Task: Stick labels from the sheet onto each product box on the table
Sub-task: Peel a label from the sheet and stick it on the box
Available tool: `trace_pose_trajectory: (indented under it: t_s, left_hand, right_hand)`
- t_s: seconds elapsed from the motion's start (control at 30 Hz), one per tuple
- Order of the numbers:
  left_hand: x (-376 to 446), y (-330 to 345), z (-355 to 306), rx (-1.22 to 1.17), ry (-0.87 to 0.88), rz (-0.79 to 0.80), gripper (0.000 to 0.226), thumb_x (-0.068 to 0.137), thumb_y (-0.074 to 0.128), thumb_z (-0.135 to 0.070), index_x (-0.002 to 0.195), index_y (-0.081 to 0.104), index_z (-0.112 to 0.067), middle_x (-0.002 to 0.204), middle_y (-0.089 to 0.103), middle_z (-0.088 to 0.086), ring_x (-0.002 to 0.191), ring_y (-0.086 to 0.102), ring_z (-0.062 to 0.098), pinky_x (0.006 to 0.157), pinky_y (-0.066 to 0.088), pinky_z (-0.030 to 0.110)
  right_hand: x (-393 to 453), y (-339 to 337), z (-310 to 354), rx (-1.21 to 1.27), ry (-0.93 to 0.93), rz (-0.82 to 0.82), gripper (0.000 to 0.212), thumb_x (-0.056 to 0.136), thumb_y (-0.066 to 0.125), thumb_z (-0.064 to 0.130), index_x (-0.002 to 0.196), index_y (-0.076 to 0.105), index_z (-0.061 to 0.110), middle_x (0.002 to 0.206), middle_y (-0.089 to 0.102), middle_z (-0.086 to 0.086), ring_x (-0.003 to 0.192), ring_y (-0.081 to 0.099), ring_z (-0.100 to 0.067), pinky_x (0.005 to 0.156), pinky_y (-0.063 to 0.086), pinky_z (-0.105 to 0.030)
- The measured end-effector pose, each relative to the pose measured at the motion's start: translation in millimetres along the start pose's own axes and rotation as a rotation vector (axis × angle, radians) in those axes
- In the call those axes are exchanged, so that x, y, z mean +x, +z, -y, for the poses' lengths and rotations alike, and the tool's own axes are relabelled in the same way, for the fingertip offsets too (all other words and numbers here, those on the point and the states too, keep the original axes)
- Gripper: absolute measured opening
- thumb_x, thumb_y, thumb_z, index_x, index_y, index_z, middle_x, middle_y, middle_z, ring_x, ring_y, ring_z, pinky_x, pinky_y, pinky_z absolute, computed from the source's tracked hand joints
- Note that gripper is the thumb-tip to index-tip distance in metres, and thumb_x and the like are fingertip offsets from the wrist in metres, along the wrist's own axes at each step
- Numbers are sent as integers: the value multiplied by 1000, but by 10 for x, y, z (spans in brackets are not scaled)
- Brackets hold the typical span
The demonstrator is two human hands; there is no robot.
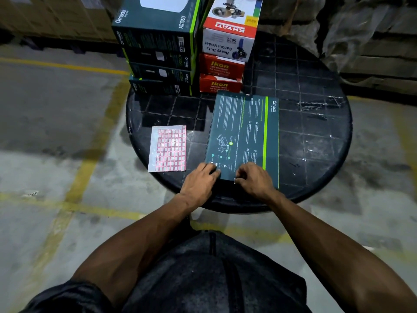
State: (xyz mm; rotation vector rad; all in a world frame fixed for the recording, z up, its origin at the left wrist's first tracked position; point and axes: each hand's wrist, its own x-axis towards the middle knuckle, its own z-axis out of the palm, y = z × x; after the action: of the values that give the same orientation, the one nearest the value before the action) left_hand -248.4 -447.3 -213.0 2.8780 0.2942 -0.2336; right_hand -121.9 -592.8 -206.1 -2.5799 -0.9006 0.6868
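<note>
Five teal boxes: four stacked [160, 55] behind the flat box [243, 136], plus three red-and-white boxes [225, 53] beside that stack; one label sheet [168, 149] left of the flat box. All sit on a round black surface [316, 123] over a concrete floor with yellow lines. Left hand [200, 179] rests on the flat box's near edge, its grip relaxed; right hand [253, 177] pinches a small label [235, 181] there.

a round black desk [316, 123] with a grid of square lines across its top, scuffed and shiny in patches. under it a grey concrete floor [45, 136] crossed by worn yellow painted lines [94, 143]. brown cartons [52, 14] stacked along the far left — and on the far right, stacked goods under crinkled plastic wrap [365, 30].
</note>
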Motion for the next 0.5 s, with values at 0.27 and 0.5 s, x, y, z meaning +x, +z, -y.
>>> trace_pose_trajectory:
  t_s: [0.27, 0.5]
  left_hand:
    - [-21, -3, 14, 0, 8, 8, 57, 95, 53, -17, 149, 35, -19, 149, 33, 3, 138, 26, 21, 105, 41, 36]
    - [-21, 12, 49, -9, 17, 25, 60, 94, 53, -17, 150, 32, -21, 152, 30, 1, 139, 23, 21, 108, 40, 36]
  right_hand:
    - [-33, 43, -53, 8, -58, -57, 8, 88, 69, 27, 82, 64, 26, 91, 55, 4, 91, 59, -22, 77, 44, -32]
    - [-215, 133, -351, -82, -284, -171, 15, 89, 59, 13, 101, 67, 14, 95, 58, -7, 88, 58, -34, 70, 50, -44]
